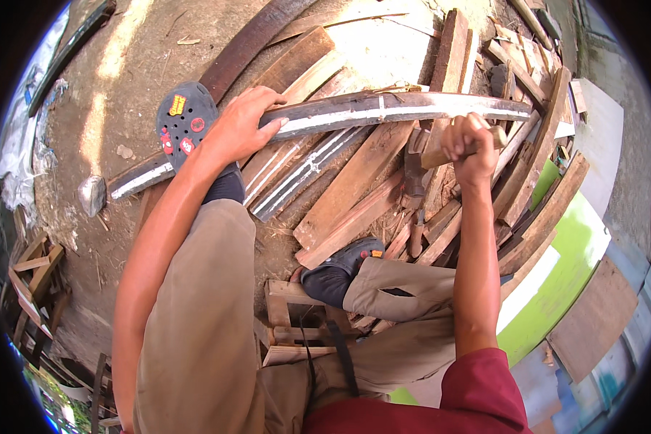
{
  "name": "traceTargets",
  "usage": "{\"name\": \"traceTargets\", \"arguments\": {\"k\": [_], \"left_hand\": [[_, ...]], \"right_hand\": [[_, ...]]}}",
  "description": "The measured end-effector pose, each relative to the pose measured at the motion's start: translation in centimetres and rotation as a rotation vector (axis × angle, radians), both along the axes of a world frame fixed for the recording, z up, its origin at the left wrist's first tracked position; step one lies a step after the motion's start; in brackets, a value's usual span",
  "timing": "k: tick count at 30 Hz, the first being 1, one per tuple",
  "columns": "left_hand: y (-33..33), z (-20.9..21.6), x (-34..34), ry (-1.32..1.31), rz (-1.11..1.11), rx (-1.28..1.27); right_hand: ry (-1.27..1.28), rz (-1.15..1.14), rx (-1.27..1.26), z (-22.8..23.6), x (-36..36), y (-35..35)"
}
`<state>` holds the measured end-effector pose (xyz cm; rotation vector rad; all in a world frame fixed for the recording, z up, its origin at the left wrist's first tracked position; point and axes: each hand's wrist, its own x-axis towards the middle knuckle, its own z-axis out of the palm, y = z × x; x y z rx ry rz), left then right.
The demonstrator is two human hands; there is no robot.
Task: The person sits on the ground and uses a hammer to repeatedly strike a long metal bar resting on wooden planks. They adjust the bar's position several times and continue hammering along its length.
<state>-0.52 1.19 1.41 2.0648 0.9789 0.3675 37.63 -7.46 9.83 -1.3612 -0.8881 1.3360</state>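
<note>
We've got bare dirt ground (141,90) up top L, w/ a bright sun streak running across it. Far L we see crumpled whitish plastic sheeting (22,155) next to a dark timber pc (69,58), plus a pale stone (92,195) on the dirt. Lower L there's a small wooden frame (45,275), partly in shadow. Btm ctr, btwn the legs, we see another low wooden frame (286,291). On the R, we've got scrap planks (539,148) stacked at angles, then a lime-green panel (557,289) w/ white patches, a greyish-white sheet (602,137) above it, and a brown board (593,318) lying on bluish sheets (609,372) near the btm R rim.
</note>
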Motion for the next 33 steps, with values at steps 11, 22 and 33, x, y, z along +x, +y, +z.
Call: {"name": "traceTargets", "arguments": {"k": [11,22,33], "left_hand": [[0.0,-0.3,-0.1,-0.042,0.002,-0.01],[-0.1,-0.1,-0.6,-0.096,0.058,-0.03],[-0.4,-0.3,-0.6,-0.121,0.074,-0.028]], "right_hand": [[-0.547,0.471,-0.199,-0.5,-3.2,6.4],[-0.512,-0.196,-0.294,1.0,-4.9,5.7],[-1.047,0.629,0.237,-1.1,-11.6,3.6]]}}
